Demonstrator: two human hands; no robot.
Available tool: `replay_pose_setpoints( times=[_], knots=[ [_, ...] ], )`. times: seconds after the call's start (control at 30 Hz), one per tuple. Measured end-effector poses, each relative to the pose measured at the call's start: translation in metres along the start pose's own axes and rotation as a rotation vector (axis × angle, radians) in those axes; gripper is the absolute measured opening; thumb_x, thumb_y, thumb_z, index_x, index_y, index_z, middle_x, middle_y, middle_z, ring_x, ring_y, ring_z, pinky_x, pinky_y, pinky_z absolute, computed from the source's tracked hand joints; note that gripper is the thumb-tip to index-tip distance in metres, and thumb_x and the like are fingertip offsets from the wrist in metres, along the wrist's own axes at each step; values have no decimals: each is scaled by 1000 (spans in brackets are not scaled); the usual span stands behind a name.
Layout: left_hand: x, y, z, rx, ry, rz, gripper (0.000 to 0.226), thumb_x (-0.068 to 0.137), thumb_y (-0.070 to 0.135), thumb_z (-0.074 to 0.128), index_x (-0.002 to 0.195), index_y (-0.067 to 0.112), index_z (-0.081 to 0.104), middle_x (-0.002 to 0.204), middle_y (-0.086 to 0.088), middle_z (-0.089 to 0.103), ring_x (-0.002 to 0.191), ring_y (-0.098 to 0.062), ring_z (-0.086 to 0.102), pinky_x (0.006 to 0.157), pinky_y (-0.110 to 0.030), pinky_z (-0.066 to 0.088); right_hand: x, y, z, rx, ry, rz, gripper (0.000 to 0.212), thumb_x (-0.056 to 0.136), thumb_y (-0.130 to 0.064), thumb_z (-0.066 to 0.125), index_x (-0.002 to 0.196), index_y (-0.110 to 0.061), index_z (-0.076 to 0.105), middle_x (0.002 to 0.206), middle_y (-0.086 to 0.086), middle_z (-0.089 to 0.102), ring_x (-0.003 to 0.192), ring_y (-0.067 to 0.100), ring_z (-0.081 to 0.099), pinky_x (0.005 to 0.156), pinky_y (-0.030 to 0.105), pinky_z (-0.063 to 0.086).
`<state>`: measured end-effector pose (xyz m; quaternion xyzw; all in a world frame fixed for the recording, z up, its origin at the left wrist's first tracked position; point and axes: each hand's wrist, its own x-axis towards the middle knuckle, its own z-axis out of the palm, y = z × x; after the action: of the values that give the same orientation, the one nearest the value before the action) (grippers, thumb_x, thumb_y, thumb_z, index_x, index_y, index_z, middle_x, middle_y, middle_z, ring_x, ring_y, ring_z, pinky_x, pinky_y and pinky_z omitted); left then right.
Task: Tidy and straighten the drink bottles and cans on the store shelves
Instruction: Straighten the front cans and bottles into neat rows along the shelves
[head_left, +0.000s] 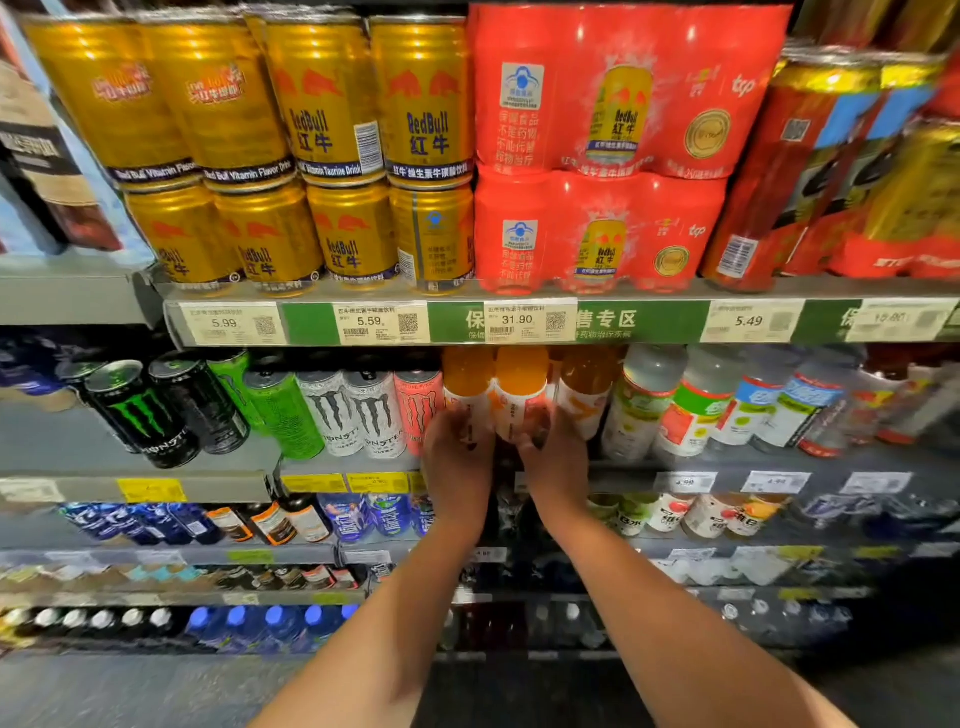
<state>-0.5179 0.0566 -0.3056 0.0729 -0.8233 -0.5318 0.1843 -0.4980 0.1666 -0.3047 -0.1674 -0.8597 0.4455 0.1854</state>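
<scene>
Three orange drink bottles stand side by side on the second shelf, under the green price rail. My left hand (457, 447) grips the lower part of the leftmost orange bottle (467, 379). My right hand (553, 457) grips the base of the middle orange bottle (521, 387). The third orange bottle (587, 389) stands just right of my right hand, untouched. Both hands are blurred by motion. A pink Monster can (415, 405) stands directly left of my left hand.
Gold Red Bull cans (332, 104) and red multipacks (613, 93) fill the top shelf. Monster cans (140, 410) lean at the left of the second shelf; clear bottles with green and blue labels (691, 410) stand at the right. Lower shelves hold more bottles.
</scene>
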Motion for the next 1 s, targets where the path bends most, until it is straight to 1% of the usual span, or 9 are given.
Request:
replay_pose_setpoints(
  times=[0.23, 0.33, 0.4, 0.5, 0.57, 0.7, 0.87, 0.93, 1.0],
  knots=[
    [-17, 13, 3, -60, -85, 19, 21, 86, 34, 74, 93, 21, 60, 85, 9, 63, 77, -10, 58, 67, -26, 42, -19, 13, -21, 102, 71, 14, 33, 97, -27, 57, 129, -19, 56, 121, -2, 65, 106, 12, 62, 89, 30, 51],
    [-34, 22, 17, -78, -146, 65, 22, 85, 37, 76, 88, 26, 57, 83, 8, 65, 77, -15, 62, 66, -30, 46, -28, 26, -40, 158, 188, 33, 24, 97, -22, 59, 120, -16, 60, 113, -2, 66, 100, 14, 63, 78, 17, 46],
    [-45, 26, 31, -99, -199, 77, 22, 82, 38, 77, 87, 26, 58, 83, 7, 66, 79, -15, 63, 70, -35, 49, -27, 37, -57, 195, 273, 65, 23, 96, -22, 60, 118, -15, 59, 111, 1, 64, 100, 20, 63, 77, 23, 47],
    [-63, 32, 59, -129, -278, 70, 27, 76, 48, 74, 88, 29, 59, 85, 7, 67, 81, -14, 65, 72, -43, 53, -19, 59, -88, 227, 435, 93, 35, 91, -18, 65, 124, -13, 56, 120, 7, 61, 108, 27, 59, 87, 42, 51],
    [-73, 37, 79, -131, -307, 76, 30, 74, 48, 76, 91, 33, 57, 89, 5, 67, 83, -17, 66, 72, -47, 53, -12, 73, -110, 224, 478, 128, 39, 91, -15, 68, 127, -11, 54, 126, 7, 55, 117, 28, 53, 96, 47, 48],
    [-94, 55, 111, -133, -309, 71, 39, 78, 43, 79, 110, 35, 57, 99, 9, 69, 91, -13, 68, 74, -40, 54, 6, 102, -142, 163, 358, 128, 49, 93, -27, 67, 136, -12, 49, 134, 8, 53, 121, 29, 54, 97, 49, 48],
    [-108, 75, 138, -255, -142, -70, 44, 78, 12, 83, 108, 24, 55, 102, -4, 64, 92, -17, 62, 80, -22, 50, 24, 122, -151, 77, 201, -5, 63, 89, -51, 61, 143, -22, 45, 136, 3, 60, 117, 23, 62, 94, 45, 53],
    [-109, 78, 143, -171, -87, -58, 48, 76, 15, 85, 114, 25, 57, 100, 1, 60, 92, -16, 58, 82, -23, 46, 29, 126, -153, 121, 168, -2, 67, 87, -62, 61, 143, -29, 43, 134, -1, 61, 115, 18, 63, 92, 44, 54],
    [-110, 82, 145, -57, -58, -64, 57, 76, 24, 86, 124, 24, 56, 105, 8, 58, 98, -7, 54, 85, -16, 38, 34, 126, -155, 146, 124, -4, 69, 85, -69, 59, 140, -30, 44, 128, -2, 64, 113, 16, 64, 89, 44, 55]
  ],
)
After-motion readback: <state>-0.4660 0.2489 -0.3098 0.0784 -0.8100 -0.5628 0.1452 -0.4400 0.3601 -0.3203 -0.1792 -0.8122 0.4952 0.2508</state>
